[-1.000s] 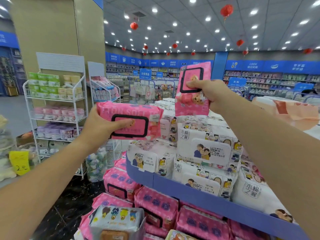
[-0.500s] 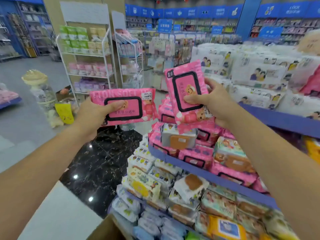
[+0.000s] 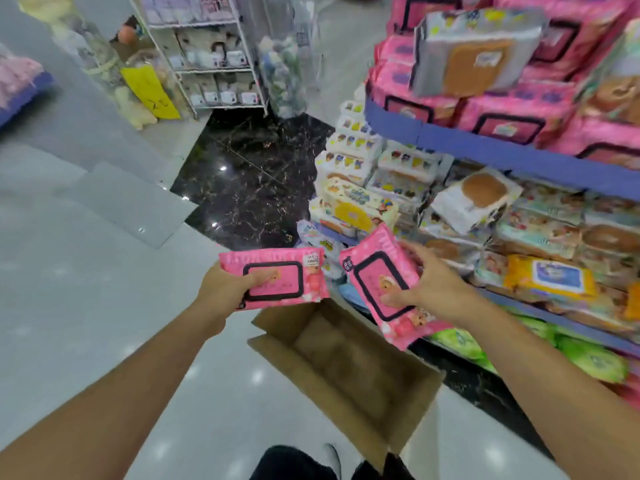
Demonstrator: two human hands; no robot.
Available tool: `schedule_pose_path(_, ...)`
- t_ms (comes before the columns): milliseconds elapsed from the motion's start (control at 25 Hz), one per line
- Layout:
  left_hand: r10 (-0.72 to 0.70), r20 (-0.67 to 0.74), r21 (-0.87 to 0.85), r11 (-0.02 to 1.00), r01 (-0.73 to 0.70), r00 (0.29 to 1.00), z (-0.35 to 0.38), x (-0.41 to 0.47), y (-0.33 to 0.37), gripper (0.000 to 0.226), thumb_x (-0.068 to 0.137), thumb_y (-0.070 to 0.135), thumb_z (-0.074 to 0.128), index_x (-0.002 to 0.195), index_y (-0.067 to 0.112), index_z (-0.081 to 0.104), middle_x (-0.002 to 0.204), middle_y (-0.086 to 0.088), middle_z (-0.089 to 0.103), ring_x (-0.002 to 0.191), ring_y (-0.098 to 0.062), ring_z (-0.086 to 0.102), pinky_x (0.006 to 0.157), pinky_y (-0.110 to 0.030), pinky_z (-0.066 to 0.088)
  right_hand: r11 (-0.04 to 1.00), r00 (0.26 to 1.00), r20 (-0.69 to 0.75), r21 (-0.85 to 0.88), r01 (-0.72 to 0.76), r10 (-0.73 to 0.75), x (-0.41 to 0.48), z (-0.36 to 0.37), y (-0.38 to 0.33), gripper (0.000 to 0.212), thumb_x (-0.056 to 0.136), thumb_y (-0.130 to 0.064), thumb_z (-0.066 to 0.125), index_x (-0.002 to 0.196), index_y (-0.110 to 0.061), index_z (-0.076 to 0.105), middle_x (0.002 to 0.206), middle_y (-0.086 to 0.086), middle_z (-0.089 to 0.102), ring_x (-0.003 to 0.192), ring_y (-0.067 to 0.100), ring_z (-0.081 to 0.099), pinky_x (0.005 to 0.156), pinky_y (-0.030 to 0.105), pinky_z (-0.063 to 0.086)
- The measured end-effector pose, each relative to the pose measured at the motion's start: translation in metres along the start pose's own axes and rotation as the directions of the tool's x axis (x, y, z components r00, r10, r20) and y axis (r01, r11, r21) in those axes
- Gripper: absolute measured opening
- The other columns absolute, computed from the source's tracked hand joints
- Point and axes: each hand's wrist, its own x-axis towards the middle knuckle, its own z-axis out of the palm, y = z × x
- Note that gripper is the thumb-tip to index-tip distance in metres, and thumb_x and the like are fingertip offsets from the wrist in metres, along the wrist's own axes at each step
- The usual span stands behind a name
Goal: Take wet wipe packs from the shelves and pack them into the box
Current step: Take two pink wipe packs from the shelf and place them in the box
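Two pink packs come down from the display, now hovering at the box [image 3: 349,372].
Left hand [image 3: 225,289] grips left pack [image 3: 277,278], right hand [image 3: 433,289] grips right pack [image 3: 381,285]; release likely next.

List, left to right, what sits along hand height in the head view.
left hand → left pack → right pack → right hand → orange pack on the shelf

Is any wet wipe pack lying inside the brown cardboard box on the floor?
No, the brown cardboard box shows only its bare bottom.
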Motion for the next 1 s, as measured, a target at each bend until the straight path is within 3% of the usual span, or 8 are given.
schedule_pose_path(120,-0.107,0.082,0.112,0.989,0.097,0.991,0.004,0.043,-0.061,0.032,0.074,0.018,0.09,0.102,0.017,0.075,0.089,-0.005,0.08,0.081,-0.024,0.078,0.06,-0.028,0.062,0.988,0.991,0.02,-0.075,-0.134,0.135,0.021,0.05,0.055,0.105,0.063,-0.021,0.096,0.149,-0.03,0.035,0.13,-0.009,0.057,0.111,0.014,0.062,0.085,0.029,0.056)
schedule_pose_path(200,-0.173,0.164,0.192,0.971,0.14,0.971,0.008,0.079,-0.104,0.033,0.073,0.022,0.091,0.103,0.018,0.077,0.089,-0.005,0.08,0.082,-0.024,0.078,0.069,-0.035,0.064,0.971,0.978,0.018,-0.125,-0.205,0.208,0.039,0.087,0.094,0.109,0.06,-0.026,0.095,0.15,-0.03,0.034,0.135,-0.008,0.056,0.116,0.016,0.06,0.094,0.033,0.052)
schedule_pose_path(360,-0.271,0.295,0.352,0.922,0.16,0.916,0.026,0.153,-0.191,0.032,0.071,0.026,0.092,0.1,0.021,0.078,0.087,0.001,0.08,0.078,-0.018,0.078,0.081,-0.043,0.064,0.918,0.931,-0.031,-0.16,-0.363,0.363,0.071,0.149,0.166,0.101,0.059,-0.025,0.092,0.144,-0.034,0.039,0.122,-0.019,0.054,0.108,0.007,0.057,0.085,0.021,0.045)
schedule_pose_path(480,-0.337,0.305,0.467,0.868,0.169,0.891,0.056,0.212,-0.265,0.07,0.048,0.058,0.095,0.108,0.029,0.072,0.09,0.008,0.079,0.08,-0.013,0.077,0.075,-0.038,0.064,0.864,0.876,-0.045,-0.146,-0.482,0.481,0.105,0.188,0.233,0.092,0.062,-0.024,0.091,0.138,-0.037,0.041,0.111,-0.024,0.056,0.099,0.001,0.06,0.078,0.019,0.05)
schedule_pose_path(600,-0.38,0.271,0.534,0.824,0.191,0.884,0.089,0.269,-0.342,0.097,0.027,0.079,0.087,0.109,0.033,0.067,0.091,0.008,0.078,0.08,-0.014,0.077,0.071,-0.039,0.064,0.829,0.853,-0.065,-0.208,-0.519,0.517,0.149,0.212,0.308,0.097,0.062,-0.029,0.091,0.143,-0.037,0.037,0.119,-0.019,0.057,0.107,0.008,0.059,0.087,0.028,0.054)
schedule_pose_path(720,-0.364,0.216,0.603,0.78,0.169,0.906,0.119,0.32,-0.401,0.088,0.028,0.072,0.091,0.102,0.029,0.069,0.087,0.005,0.077,0.078,-0.017,0.076,0.067,-0.037,0.063,0.804,0.827,-0.108,-0.196,-0.561,0.551,0.205,0.228,0.379,0.103,0.061,-0.026,0.091,0.145,-0.037,0.033,0.123,-0.01,0.057,0.107,0.015,0.062,0.086,0.039,0.059)
schedule_pose_path(840,-0.322,0.208,0.651,0.75,0.115,0.924,0.149,0.378,-0.463,0.061,0.045,0.052,0.098,0.093,0.023,0.073,0.081,0.005,0.077,0.072,-0.015,0.074,0.069,-0.036,0.062,0.772,0.789,-0.145,-0.162,-0.614,0.597,0.26,0.244,0.464,0.102,0.054,-0.026,0.093,0.141,-0.035,0.039,0.121,-0.007,0.061,0.105,0.019,0.064,0.087,0.043,0.059)
schedule_pose_path(1000,-0.295,0.266,0.656,0.753,0.052,0.918,0.181,0.438,-0.525,0.05,0.053,0.046,0.098,0.091,0.024,0.076,0.081,0.005,0.078,0.071,-0.015,0.076,0.071,-0.039,0.064,0.777,0.793,-0.133,-0.16,-0.609,0.595,0.316,0.264,0.551,0.081,0.044,-0.037,0.089,0.117,-0.041,0.055,0.102,-0.011,0.07,0.094,0.013,0.069,0.082,0.04,0.06)
